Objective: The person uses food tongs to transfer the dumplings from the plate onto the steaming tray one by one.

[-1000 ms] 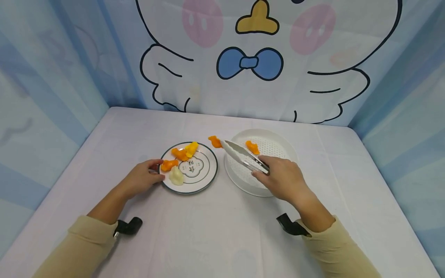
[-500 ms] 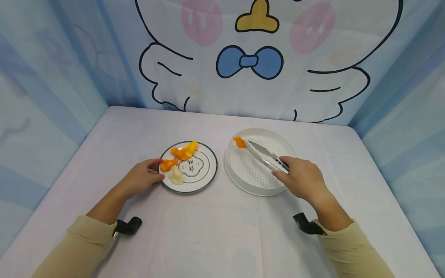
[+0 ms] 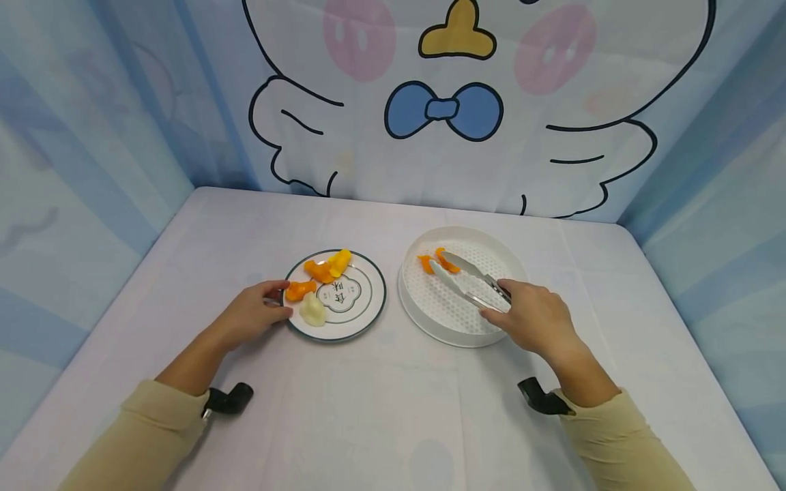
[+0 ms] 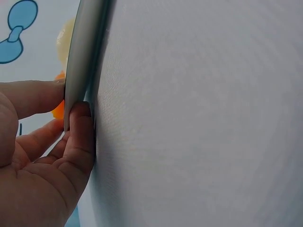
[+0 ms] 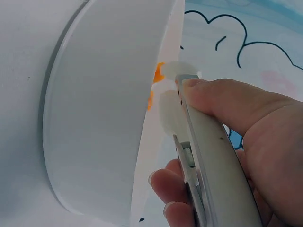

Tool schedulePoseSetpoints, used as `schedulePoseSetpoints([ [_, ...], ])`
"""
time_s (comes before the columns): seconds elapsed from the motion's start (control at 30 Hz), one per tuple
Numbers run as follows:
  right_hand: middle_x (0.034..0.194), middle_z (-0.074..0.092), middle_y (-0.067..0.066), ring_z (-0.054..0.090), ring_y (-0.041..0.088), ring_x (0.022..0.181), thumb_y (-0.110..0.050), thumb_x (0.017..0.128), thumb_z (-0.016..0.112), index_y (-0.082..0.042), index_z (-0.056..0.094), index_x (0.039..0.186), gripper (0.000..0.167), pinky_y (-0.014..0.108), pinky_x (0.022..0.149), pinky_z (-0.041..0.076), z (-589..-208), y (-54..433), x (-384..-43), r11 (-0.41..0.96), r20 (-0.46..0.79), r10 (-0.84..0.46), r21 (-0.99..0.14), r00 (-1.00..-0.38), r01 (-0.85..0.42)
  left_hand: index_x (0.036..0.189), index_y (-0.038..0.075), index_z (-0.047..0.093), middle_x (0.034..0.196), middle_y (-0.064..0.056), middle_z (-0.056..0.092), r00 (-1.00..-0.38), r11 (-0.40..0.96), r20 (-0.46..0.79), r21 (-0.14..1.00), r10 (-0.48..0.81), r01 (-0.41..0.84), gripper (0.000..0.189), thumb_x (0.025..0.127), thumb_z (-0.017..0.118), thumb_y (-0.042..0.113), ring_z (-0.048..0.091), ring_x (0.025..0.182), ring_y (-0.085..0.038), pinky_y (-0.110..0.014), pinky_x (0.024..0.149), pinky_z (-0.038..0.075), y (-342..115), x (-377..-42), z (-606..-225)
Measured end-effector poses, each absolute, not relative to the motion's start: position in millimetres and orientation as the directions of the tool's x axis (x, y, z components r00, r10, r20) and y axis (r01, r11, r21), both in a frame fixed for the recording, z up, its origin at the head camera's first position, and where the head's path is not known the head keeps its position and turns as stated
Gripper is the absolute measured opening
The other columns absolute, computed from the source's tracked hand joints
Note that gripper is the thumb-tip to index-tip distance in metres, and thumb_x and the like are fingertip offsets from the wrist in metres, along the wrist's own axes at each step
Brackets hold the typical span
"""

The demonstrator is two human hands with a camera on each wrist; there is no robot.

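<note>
My left hand (image 3: 248,315) pinches the near-left rim of a white plate (image 3: 364,303) with a dark green edge. In the left wrist view the thumb lies on the plate's upper face and fingers (image 4: 81,130) sit under its rim. On the plate are a yellow piece (image 3: 340,262), two orange pieces (image 3: 319,271) and a pale cream lump (image 3: 313,310). My right hand (image 3: 540,317) grips pale-tipped metal tongs (image 3: 451,281) over a round white perforated tray (image 3: 454,317). The tongs' tips are spread around two orange pieces (image 3: 426,264) lying close together in it.
A white cloth (image 3: 362,416) covers the table. Behind stands a curtain (image 3: 442,164) printed with a cartoon bird, and blue curtains (image 3: 67,225) close off both sides. Black wrist mounts (image 3: 230,399) stick out from both sleeves.
The tongs have moved right, from between plate and tray to over the tray, carrying an orange piece. Their tips have spread and that piece lies beside the other one. The left hand has stayed put.
</note>
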State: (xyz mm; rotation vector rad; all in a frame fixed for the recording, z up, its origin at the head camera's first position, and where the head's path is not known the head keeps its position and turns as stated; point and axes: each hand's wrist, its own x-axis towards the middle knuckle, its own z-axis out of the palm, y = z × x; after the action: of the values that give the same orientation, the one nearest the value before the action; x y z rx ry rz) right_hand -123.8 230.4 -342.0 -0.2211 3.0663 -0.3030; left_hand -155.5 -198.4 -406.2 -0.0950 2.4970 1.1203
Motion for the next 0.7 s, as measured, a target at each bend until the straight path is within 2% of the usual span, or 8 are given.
schedulePoseSetpoints([
  [0.1,0.123,0.065,0.025,0.064,0.039,0.096,-0.039,0.089,0.073,0.004,0.058,0.135,0.065,0.052,0.075,0.05,-338,228,-122,0.967,-0.024,-0.15,-0.213,-0.988,-0.142,0.152,0.003,0.037,0.139,-0.023,0.045,-0.918,0.676,-0.385,0.703,0.098,-0.223,0.063,0.097,0.063,0.02,0.049,0.114,-0.036,-0.05,0.101,0.043,-198,-156,-407],
  [0.2,0.114,0.069,0.022,0.063,0.032,0.085,-0.037,0.089,0.073,0.004,0.06,0.133,0.062,0.048,0.068,0.05,-333,221,-118,0.95,0.026,-0.189,-0.248,-0.982,-0.189,0.152,0.003,0.038,0.139,-0.023,0.045,-0.918,0.676,-0.384,0.703,0.097,-0.222,0.063,0.097,0.063,0.021,0.049,0.113,-0.036,-0.05,0.101,0.043,-199,-155,-407],
  [0.33,0.107,0.071,0.018,0.065,0.029,0.083,-0.035,0.088,0.074,0.004,0.062,0.13,0.059,0.048,0.069,0.052,-328,206,-111,0.922,0.085,-0.263,-0.27,-0.961,-0.276,0.152,0.003,0.038,0.139,-0.023,0.045,-0.92,0.675,-0.379,0.705,0.099,-0.217,0.063,0.097,0.063,0.021,0.049,0.114,-0.036,-0.05,0.102,0.043,-198,-155,-405],
  [0.43,0.111,0.071,0.016,0.066,0.028,0.089,-0.037,0.088,0.074,0.002,0.062,0.131,0.058,0.049,0.074,0.053,-329,191,-109,0.91,0.082,-0.312,-0.262,-0.947,-0.322,0.152,0.003,0.038,0.138,-0.023,0.046,-0.921,0.672,-0.376,0.709,0.105,-0.213,0.062,0.098,0.063,0.021,0.049,0.115,-0.036,-0.05,0.103,0.043,-199,-155,-406],
  [0.6,0.098,0.07,0.007,0.06,0.018,0.076,-0.037,0.087,0.074,-0.003,0.065,0.128,0.054,0.039,0.064,0.049,-335,167,-106,0.884,0.048,-0.382,-0.27,-0.923,-0.38,0.152,0.002,0.036,0.137,-0.024,0.047,-0.919,0.658,-0.38,0.719,0.105,-0.222,0.063,0.098,0.063,0.019,0.049,0.117,-0.037,-0.051,0.103,0.043,-201,-156,-407],
  [0.7,0.096,0.069,0.004,0.056,0.016,0.073,-0.038,0.086,0.076,-0.005,0.065,0.128,0.054,0.035,0.06,0.047,-341,153,-105,0.876,0.023,-0.402,-0.282,-0.916,-0.391,0.152,0.003,0.036,0.137,-0.024,0.046,-0.917,0.651,-0.385,0.723,0.104,-0.229,0.063,0.098,0.063,0.019,0.049,0.117,-0.037,-0.051,0.103,0.043,-202,-156,-407],
])
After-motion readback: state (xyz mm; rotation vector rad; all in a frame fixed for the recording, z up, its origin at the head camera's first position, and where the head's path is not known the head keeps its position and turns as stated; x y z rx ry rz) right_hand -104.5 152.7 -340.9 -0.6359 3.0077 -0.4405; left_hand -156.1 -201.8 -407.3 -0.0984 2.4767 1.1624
